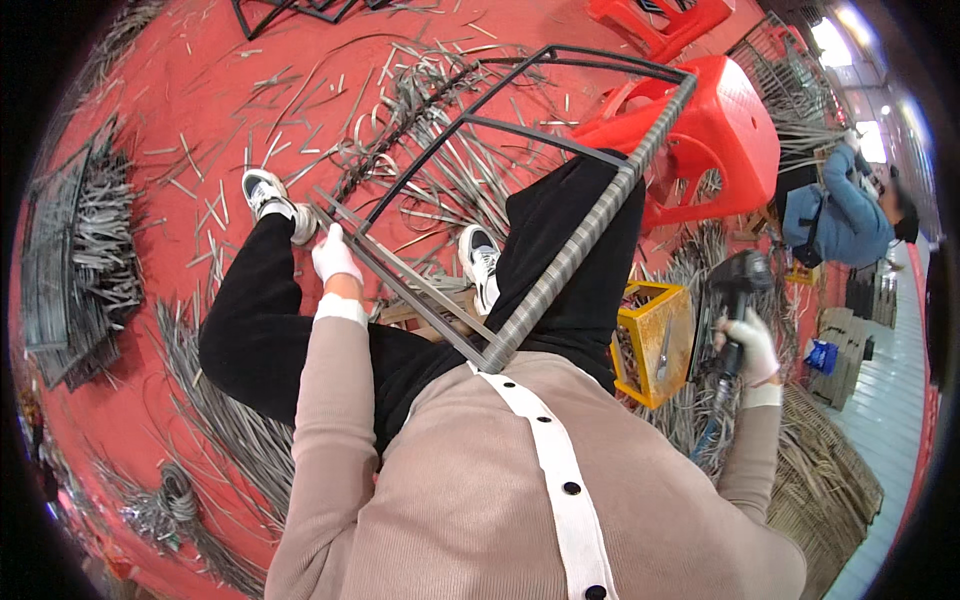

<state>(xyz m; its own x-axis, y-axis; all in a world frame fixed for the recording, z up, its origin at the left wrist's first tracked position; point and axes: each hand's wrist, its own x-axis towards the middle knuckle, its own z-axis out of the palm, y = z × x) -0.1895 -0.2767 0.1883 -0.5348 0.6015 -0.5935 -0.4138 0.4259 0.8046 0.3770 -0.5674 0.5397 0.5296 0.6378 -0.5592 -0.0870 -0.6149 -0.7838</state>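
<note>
A dark metal frame (420, 172) rests across my lap and legs, tilted up and away from me. Its right-hand bar (575, 258) is wrapped closely in grey flat strip, down to the corner at my waist. My left hand (335, 258), in a white glove, is closed at the left side of the frame, near its lower bars. Out to the right, my gloved right hand (752, 345) grips the handle of a black staple gun (740, 278), apart from the frame. A blue hose (706, 438) shows below that tool.
Red plastic stools (735, 130) stand at the far right. A yellow box (655, 345) sits beside my right knee. Grey strips (235, 415) litter the red floor, with stacked frames (75, 255) at left. Another person in blue (840, 215) works at the far right.
</note>
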